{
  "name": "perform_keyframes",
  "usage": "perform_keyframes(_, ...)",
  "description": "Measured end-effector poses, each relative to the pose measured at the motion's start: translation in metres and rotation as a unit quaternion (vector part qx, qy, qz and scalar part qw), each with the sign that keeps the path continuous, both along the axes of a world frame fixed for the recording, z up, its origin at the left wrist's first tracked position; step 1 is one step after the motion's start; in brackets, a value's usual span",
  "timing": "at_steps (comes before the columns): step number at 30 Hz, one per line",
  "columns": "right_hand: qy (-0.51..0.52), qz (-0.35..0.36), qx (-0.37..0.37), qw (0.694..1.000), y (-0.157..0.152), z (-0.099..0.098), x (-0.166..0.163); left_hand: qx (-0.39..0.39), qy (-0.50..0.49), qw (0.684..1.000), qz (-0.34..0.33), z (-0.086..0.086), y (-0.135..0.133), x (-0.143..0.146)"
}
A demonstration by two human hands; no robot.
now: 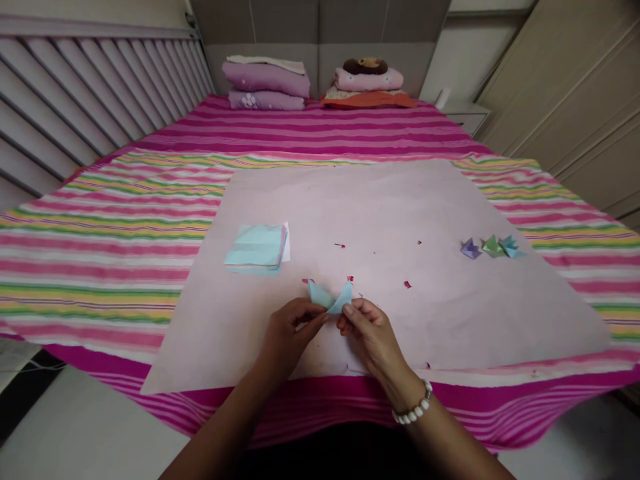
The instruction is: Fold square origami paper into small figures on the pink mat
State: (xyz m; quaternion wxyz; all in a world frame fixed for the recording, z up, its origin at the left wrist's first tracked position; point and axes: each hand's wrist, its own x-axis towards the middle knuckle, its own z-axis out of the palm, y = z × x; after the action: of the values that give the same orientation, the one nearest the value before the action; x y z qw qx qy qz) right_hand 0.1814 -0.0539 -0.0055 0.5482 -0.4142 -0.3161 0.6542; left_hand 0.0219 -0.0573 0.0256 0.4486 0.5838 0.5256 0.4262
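Observation:
Between both hands is a small light-blue piece of paper (342,299), folded so that two pointed corners stand up in a V. My left hand (296,328) pinches its lower left side between thumb and fingers. On the right side, my right hand (371,331) grips the paper the same way, a white bead bracelet on its wrist. The hands are close together just above the pale sheet (360,207). Part of the fold is hidden behind the fingertips.
A stack of square papers (256,247), light blue on top, lies to the left. Folded paper pieces in purple (471,249), green (493,247) and blue (511,247) sit at the right. Small red scraps (407,285) dot the sheet. Folded bedding (267,80) is piled by the headboard.

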Motion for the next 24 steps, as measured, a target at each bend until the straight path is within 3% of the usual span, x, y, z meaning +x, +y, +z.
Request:
perform_keyframes(14, 0.035, -0.04, -0.031, 0.998, 0.0007, -0.001, -0.0046, -0.067, -0.132, 0.985, 0.093, -0.0046, -0.0005, 0.0097)
perform_keyframes(19, 0.056, 0.002, -0.021, 0.998, 0.001, -0.0029, -0.0038, -0.101, -0.153, 0.981, 0.069, 0.0, 0.0012, 0.0093)
perform_keyframes(24, 0.003, 0.028, 0.005, 1.0, -0.0013, -0.0045, -0.0025, -0.123, -0.128, 0.984, 0.006, 0.0017, 0.0001, 0.0093)
